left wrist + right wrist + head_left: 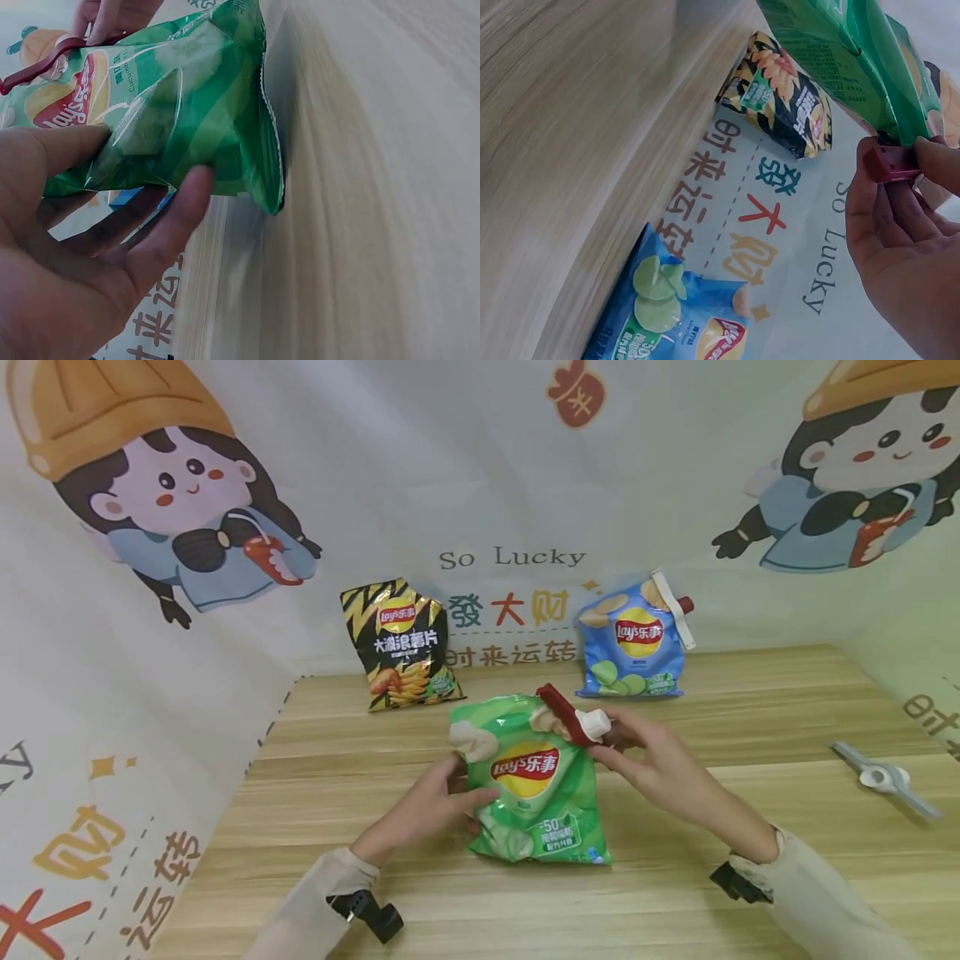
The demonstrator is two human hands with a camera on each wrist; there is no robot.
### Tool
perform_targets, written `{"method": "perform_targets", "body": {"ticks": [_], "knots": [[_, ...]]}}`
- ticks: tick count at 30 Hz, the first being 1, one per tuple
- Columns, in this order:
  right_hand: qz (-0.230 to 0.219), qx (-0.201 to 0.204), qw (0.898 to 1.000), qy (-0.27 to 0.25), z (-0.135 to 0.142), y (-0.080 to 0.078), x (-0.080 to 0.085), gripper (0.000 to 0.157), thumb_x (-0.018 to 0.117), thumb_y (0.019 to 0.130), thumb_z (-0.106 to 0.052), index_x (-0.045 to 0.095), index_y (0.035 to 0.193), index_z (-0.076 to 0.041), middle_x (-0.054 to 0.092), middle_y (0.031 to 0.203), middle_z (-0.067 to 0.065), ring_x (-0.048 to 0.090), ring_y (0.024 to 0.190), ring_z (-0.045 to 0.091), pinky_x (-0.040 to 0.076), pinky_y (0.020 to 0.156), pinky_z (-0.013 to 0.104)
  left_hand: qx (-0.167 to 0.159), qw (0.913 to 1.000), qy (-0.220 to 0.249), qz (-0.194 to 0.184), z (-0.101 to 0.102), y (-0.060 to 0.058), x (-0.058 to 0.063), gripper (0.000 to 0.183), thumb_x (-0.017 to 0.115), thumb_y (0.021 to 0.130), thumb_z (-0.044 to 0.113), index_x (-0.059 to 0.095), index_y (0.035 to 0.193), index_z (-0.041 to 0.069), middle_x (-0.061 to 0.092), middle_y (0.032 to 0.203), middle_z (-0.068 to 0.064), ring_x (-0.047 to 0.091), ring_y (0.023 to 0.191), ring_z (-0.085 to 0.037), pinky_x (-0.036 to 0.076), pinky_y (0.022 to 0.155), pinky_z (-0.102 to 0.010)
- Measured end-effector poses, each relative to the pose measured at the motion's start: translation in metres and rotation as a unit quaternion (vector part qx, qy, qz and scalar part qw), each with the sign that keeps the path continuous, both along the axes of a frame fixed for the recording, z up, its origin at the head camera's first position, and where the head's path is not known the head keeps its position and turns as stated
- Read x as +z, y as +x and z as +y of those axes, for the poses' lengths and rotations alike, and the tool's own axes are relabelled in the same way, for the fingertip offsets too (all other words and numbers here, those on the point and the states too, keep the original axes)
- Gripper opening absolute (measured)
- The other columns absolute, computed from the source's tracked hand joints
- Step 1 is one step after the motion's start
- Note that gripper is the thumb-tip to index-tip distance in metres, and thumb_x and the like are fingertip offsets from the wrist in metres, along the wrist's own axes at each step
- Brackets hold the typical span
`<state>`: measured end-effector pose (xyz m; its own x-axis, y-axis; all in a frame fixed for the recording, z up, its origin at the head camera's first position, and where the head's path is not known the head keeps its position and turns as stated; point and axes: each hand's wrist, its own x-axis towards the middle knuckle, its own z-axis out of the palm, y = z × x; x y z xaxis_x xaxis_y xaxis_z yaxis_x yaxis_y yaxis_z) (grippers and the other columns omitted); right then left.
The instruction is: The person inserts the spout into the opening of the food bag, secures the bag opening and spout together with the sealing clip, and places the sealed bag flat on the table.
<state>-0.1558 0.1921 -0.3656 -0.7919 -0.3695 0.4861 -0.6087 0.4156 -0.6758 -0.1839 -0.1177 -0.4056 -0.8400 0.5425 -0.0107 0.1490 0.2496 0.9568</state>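
A green bag of Lay's chips (pixel 558 806) is held upright near the middle of the wooden table, its front facing me. A dark red bag clip (pixel 561 714) with a white cap (pixel 595 724) lies slantwise across its upper right corner. My left hand (pixel 427 802) grips the bag's left side, thumb on the front and other fingers behind it, as the left wrist view shows on the green bag (pixel 187 97). At the other side, my right hand (pixel 663 772) pinches the clip; the right wrist view shows the clip's red end (pixel 891 163) between thumb and fingers.
A black and yellow chip bag (pixel 401 647) stands at the back left against the printed cloth (pixel 375 510). Toward the back right stands a blue chip bag (pixel 622 664) with a white clip (pixel 672 610) on its corner. One grey clip (pixel 847 753) lies at the table's right.
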Motion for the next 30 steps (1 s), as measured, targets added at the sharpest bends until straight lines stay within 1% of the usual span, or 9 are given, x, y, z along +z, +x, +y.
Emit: {"method": "perform_targets", "body": {"ticks": [3,7,11,13,17,20,25,28,30], "knots": [[-0.015,-0.010,1.000,0.006,0.002,-0.002,0.000,0.037,0.068,0.093,0.000,0.058,0.128,-0.002,0.071,0.108,0.008,0.069,0.091,0.017,0.057,0.081,0.033,-0.007,0.9994,0.015,-0.029,0.001,-0.003,0.001,0.051,0.068,0.095,0.018,0.045,0.137,0.000,0.059,0.120,-0.021,0.068,0.092,-0.028,0.059,0.067,-0.046],[-0.048,-0.033,0.998,0.015,0.006,-0.007,0.000,0.046,0.064,0.098,-0.010,0.047,0.140,-0.004,0.072,0.110,0.011,0.069,0.098,0.021,0.056,0.084,0.036,0.001,0.9996,0.018,-0.024,0.003,-0.008,0.004,0.049,0.068,0.096,0.020,0.046,0.136,0.001,0.058,0.122,-0.022,0.069,0.081,-0.025,0.059,0.064,-0.045],[-0.114,-0.047,0.992,0.007,0.012,-0.014,-0.002,0.054,0.060,0.101,-0.022,0.037,0.146,-0.004,0.071,0.112,0.015,0.068,0.102,0.025,0.056,0.084,0.038,0.009,0.9995,0.028,-0.005,0.005,-0.016,0.006,0.049,0.067,0.096,0.018,0.045,0.137,0.003,0.055,0.125,-0.025,0.068,0.073,-0.026,0.059,0.063,-0.046],[-0.144,-0.057,0.988,0.024,0.014,-0.017,-0.003,0.052,0.060,0.101,-0.025,0.042,0.143,0.000,0.071,0.110,0.016,0.068,0.099,0.026,0.056,0.080,0.038,0.011,0.9993,0.036,0.006,0.006,-0.021,0.007,0.050,0.066,0.097,0.017,0.043,0.139,0.003,0.054,0.128,-0.027,0.068,0.071,-0.027,0.059,0.063,-0.046],[-0.145,-0.066,0.980,0.122,0.015,-0.024,-0.006,0.038,0.060,0.101,-0.027,0.063,0.121,0.004,0.072,0.101,0.012,0.068,0.091,0.024,0.055,0.075,0.037,0.024,0.9984,0.045,0.024,0.007,-0.035,0.008,0.052,0.065,0.097,0.016,0.042,0.141,0.002,0.051,0.132,-0.028,0.068,0.070,-0.027,0.059,0.062,-0.046],[-0.142,-0.057,0.976,0.157,0.011,-0.029,-0.008,0.035,0.060,0.100,-0.026,0.067,0.115,0.004,0.071,0.102,0.013,0.068,0.087,0.022,0.056,0.073,0.035,0.042,0.9976,0.046,0.031,0.009,-0.045,0.009,0.050,0.065,0.098,0.016,0.042,0.139,0.000,0.051,0.132,-0.028,0.067,0.067,-0.027,0.059,0.062,-0.046],[-0.173,-0.040,0.979,0.100,-0.002,-0.047,-0.011,0.045,0.061,0.100,-0.022,0.054,0.132,0.009,0.067,0.112,0.024,0.069,0.084,0.027,0.057,0.064,0.032,0.065,0.9956,0.051,0.044,0.016,-0.065,0.011,0.047,0.065,0.098,0.015,0.043,0.137,-0.001,0.052,0.131,-0.026,0.067,0.069,-0.024,0.059,0.064,-0.048],[-0.166,-0.058,0.981,0.083,-0.011,-0.060,-0.013,0.041,0.062,0.099,-0.019,0.056,0.130,0.007,0.068,0.108,0.022,0.069,0.082,0.025,0.056,0.064,0.031,0.075,0.9945,0.046,0.056,0.022,-0.076,0.010,0.048,0.065,0.098,0.018,0.043,0.139,0.005,0.054,0.129,-0.024,0.067,0.071,-0.024,0.059,0.064,-0.048],[-0.158,-0.079,0.981,0.076,-0.016,-0.069,-0.015,0.033,0.063,0.098,-0.017,0.060,0.121,0.006,0.070,0.101,0.020,0.069,0.076,0.023,0.056,0.063,0.031,0.083,0.9931,0.043,0.070,0.026,-0.083,0.008,0.048,0.064,0.099,0.019,0.043,0.141,0.009,0.056,0.128,-0.023,0.067,0.073,-0.024,0.059,0.062,-0.048]]}}
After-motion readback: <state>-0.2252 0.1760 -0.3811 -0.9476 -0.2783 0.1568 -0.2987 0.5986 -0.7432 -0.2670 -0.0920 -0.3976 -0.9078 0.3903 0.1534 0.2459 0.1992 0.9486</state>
